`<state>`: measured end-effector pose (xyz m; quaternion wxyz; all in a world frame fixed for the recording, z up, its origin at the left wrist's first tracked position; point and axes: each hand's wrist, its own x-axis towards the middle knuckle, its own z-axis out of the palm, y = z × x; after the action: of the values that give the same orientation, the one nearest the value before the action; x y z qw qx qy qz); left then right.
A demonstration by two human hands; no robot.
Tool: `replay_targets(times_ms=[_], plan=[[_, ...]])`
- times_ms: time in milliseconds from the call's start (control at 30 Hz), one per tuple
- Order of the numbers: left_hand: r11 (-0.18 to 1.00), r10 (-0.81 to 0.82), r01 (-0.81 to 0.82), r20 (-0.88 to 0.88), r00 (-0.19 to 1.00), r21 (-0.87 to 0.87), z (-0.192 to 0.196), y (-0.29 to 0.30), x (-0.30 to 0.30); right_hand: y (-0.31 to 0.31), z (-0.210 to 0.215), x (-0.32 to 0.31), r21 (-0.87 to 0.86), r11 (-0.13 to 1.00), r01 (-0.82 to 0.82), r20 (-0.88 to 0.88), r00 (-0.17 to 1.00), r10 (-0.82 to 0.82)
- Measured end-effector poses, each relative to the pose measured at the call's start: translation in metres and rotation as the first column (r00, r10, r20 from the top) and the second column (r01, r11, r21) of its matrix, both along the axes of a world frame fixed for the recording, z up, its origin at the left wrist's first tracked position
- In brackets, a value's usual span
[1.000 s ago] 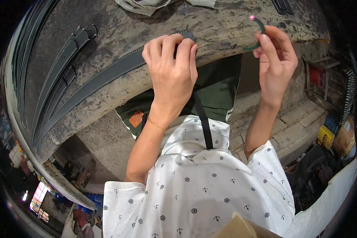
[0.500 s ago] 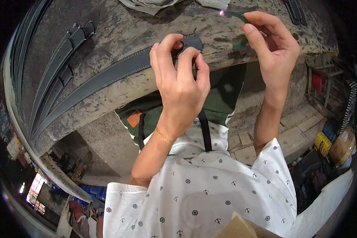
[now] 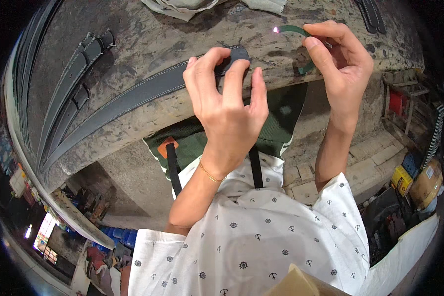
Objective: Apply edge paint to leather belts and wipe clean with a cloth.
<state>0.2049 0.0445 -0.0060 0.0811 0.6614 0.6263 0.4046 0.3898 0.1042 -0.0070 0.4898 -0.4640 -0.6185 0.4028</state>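
Observation:
A long black leather strap with white edge stitching [image 3: 153,84] runs along the table's near edge. My left hand [image 3: 224,101] hangs over its rounded end, fingers bent and apart, thumb clear of it; whether the fingertips touch the leather is hard to tell. To the right, my right hand [image 3: 343,61] is closed in a pinch between thumb and forefinger on a thin green curved strip [image 3: 295,29]. The strip's left tip glows bright pinkish white, like a small flame. Its other end curls out below the fingers.
More black stitched straps [image 3: 74,69] lie at the left of the stained worktable [image 3: 281,56], with another pair [image 3: 370,17] at the far right. Pale crumpled sheeting [image 3: 177,9] sits at the back. A yellow box [image 3: 402,180] stands low on the right.
My left thumb has spread away from the fingers, and that hand has shifted slightly. My right hand and the green strip's glowing tip have come a little nearer to me.

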Motion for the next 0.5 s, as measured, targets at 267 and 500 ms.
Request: replay_targets(times_ms=[267,500], plan=[[0.999,0.004,-0.004,-0.001,1.000,0.045,-0.004,-0.001,-0.003,0.000,0.000,-0.003,-0.014,1.000,-0.018,0.000,1.000,0.018],[0.998,0.017,-0.019,0.020,1.000,0.061,-0.009,-0.001,-0.003,-0.002,0.002,-0.010,-0.036,0.998,-0.049,0.013,0.999,0.050]])
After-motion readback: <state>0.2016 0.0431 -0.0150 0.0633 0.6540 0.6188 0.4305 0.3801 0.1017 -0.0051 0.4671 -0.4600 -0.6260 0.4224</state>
